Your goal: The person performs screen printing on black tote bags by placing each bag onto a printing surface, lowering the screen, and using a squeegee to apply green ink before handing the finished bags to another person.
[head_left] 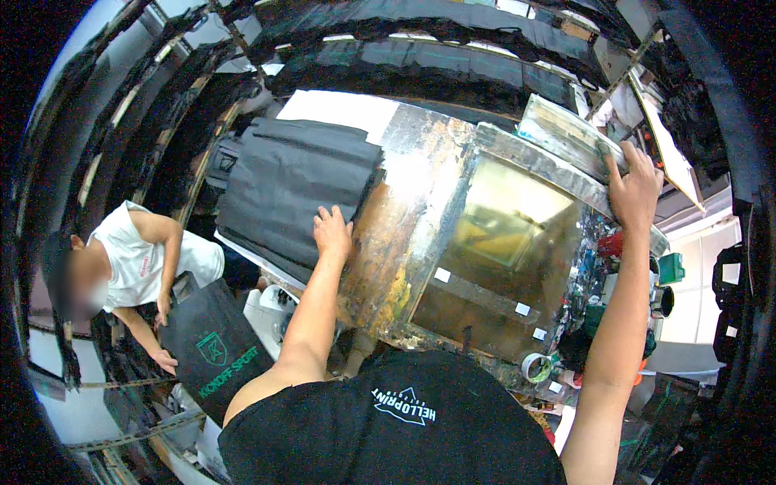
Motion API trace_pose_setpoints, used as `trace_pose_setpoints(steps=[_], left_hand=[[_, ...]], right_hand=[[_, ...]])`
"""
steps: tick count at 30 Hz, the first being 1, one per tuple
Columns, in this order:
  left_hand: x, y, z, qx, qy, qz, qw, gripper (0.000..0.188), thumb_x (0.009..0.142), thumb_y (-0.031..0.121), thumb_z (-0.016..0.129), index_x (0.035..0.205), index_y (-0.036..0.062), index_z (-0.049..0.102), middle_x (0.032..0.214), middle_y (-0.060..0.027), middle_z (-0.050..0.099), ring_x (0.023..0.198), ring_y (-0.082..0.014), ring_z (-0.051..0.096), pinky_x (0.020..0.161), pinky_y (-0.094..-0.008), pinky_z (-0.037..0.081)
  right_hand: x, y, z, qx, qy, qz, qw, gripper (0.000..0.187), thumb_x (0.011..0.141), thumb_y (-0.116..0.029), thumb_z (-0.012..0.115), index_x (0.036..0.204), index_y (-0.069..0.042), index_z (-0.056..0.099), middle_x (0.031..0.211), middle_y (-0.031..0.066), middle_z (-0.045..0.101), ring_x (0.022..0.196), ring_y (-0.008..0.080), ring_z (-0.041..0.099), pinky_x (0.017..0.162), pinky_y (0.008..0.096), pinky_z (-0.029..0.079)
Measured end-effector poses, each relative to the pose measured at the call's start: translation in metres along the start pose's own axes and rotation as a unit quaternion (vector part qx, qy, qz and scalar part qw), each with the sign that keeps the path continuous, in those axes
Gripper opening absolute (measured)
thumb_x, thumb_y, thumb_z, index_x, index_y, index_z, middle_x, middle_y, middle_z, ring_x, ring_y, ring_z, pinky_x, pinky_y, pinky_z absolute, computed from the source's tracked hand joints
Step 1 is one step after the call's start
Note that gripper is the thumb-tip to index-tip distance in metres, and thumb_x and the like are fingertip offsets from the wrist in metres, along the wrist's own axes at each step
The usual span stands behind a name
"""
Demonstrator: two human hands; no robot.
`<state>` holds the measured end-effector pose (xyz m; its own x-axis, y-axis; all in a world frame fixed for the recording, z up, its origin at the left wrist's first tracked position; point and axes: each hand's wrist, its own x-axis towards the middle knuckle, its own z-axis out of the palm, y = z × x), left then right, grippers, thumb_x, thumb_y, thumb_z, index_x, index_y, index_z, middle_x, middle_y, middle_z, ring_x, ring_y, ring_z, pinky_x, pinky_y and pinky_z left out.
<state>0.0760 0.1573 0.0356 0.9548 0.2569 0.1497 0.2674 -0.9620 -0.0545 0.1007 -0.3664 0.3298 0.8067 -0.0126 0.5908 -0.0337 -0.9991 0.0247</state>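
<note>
My left hand [331,234] lies near the right edge of a stack of flat black fabric pieces [291,182], fingers spread on the top one. On the right, my right hand [636,184] is closed round the near corner of a wooden-edged screen frame [566,139], which is lifted and tilted at the table's far right. The underside of my grip is hidden. Between my arms is a glossy panel [517,234] set in the paint-stained table [388,242], with small white squares stuck on it.
A co-worker [133,259] at the left holds a black bag with a green print [214,343]. A roll of tape [536,368] lies at the table's near edge. Pots and a green container [671,267] stand to the right. Racks with black pieces [364,65] surround the table.
</note>
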Motion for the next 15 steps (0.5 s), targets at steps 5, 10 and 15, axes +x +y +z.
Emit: trace_pose_setpoints(steps=[5, 10, 15], left_hand=[[0.049, -0.021, 0.004, -0.098, -0.011, -0.007, 0.995, 0.053, 0.09, 0.043, 0.075, 0.116, -0.0002, 0.06, 0.109, -0.0204, 0.067, 0.104, -0.0392, 0.066, 0.089, -0.046, 0.056], [0.054, -0.021, -0.007, -0.139, -0.018, 0.007, 0.99, 0.059, 0.093, 0.057, 0.066, 0.113, 0.0009, 0.067, 0.107, -0.021, 0.071, 0.103, -0.0401, 0.068, 0.089, -0.0495, 0.055], [0.052, -0.036, -0.014, -0.203, 0.024, -0.012, 0.979, 0.071, 0.086, 0.069, 0.066, 0.119, 0.0074, 0.075, 0.117, -0.0191, 0.073, 0.108, -0.0381, 0.069, 0.093, -0.0476, 0.054]], right_hand=[[0.002, -0.001, -0.005, -0.012, -0.026, 0.019, 0.999, 0.044, 0.096, -0.046, 0.062, 0.124, -0.013, 0.068, 0.118, 0.012, 0.07, 0.113, 0.0312, 0.062, 0.098, 0.048, 0.041], [-0.005, 0.006, 0.001, 0.005, 0.032, -0.026, 0.999, 0.046, 0.092, -0.046, 0.066, 0.12, -0.009, 0.068, 0.111, 0.0127, 0.07, 0.111, 0.0318, 0.062, 0.095, 0.0468, 0.041], [-0.008, 0.002, 0.002, -0.009, 0.049, -0.019, 0.999, 0.045, 0.092, -0.049, 0.065, 0.113, -0.009, 0.069, 0.106, 0.0132, 0.069, 0.11, 0.0324, 0.061, 0.095, 0.0498, 0.04]])
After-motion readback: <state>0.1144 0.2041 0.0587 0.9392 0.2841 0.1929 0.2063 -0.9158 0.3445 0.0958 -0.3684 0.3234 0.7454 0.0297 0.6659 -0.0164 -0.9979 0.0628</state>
